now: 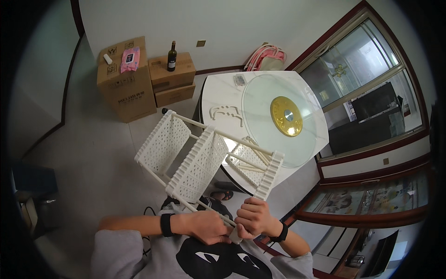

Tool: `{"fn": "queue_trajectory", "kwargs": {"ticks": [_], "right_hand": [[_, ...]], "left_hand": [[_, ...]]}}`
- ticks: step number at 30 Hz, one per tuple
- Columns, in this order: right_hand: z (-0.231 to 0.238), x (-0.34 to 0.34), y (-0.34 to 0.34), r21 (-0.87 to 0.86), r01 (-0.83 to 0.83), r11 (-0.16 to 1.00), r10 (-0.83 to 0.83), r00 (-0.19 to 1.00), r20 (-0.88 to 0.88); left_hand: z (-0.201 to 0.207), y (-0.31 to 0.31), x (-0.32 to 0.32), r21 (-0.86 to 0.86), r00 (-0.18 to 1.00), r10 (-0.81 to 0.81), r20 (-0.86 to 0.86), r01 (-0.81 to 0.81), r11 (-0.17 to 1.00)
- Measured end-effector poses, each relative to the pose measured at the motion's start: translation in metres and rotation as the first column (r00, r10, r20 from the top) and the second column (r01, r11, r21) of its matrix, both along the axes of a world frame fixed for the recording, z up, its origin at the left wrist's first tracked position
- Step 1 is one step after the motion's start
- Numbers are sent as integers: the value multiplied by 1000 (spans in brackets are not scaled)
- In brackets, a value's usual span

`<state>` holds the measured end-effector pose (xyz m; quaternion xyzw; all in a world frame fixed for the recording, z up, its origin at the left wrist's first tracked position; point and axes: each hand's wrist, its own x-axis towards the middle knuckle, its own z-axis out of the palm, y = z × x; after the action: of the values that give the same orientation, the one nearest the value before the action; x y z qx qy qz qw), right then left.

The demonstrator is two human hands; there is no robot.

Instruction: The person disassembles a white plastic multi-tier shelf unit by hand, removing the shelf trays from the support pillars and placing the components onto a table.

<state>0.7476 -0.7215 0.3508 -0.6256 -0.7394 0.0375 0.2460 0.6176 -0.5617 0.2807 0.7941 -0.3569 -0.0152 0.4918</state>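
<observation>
A cream plastic shelf rack [197, 162] with perforated shelves joined by poles lies tilted on its side in front of me, between my body and the table. My left hand [209, 227] is closed around a pole close to the rack's near corner. Beside it, my right hand [253, 218] grips the near end of the rack's end shelf [269, 179]. Both hands are close together at chest height. Behind the rack, a loose perforated shelf panel [246, 169] and several poles rest on the table edge, partly hidden by it.
The white marble-look table [218, 88] carries a glass turntable [260, 107] with a gold centre, curved cream plastic pieces [225, 113] and a small clear packet [239, 80]. Cardboard boxes [134, 95] stand by the wall, holding a bottle [172, 58] and a pink wipes pack [130, 59].
</observation>
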Motion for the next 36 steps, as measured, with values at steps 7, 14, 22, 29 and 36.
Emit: {"fn": "queue_trajectory", "kwargs": {"ticks": [7, 14, 22, 29, 36], "right_hand": [[-27, 26, -7, -14, 17, 1000, -17, 999, -37], [-37, 19, 7, -1, 73, 997, -73, 997, -3], [-43, 0, 39, 33, -161, 986, 160, 986, 40], [-45, -3, 55, 90, -270, 959, 271, 963, 5], [-58, 10, 46, 132, -155, 979, 147, 987, 69]], "left_hand": [[-16, 6, 6, -13, 981, 134, 139, -134, 991], [-9, 48, 20, 87, 974, 219, -51, -214, 973], [20, 97, 89, 93, 772, 605, 194, -629, 772], [5, 121, 159, -39, 824, 353, -443, -411, 911], [22, 126, 153, -125, 877, 375, -301, -426, 896]]}}
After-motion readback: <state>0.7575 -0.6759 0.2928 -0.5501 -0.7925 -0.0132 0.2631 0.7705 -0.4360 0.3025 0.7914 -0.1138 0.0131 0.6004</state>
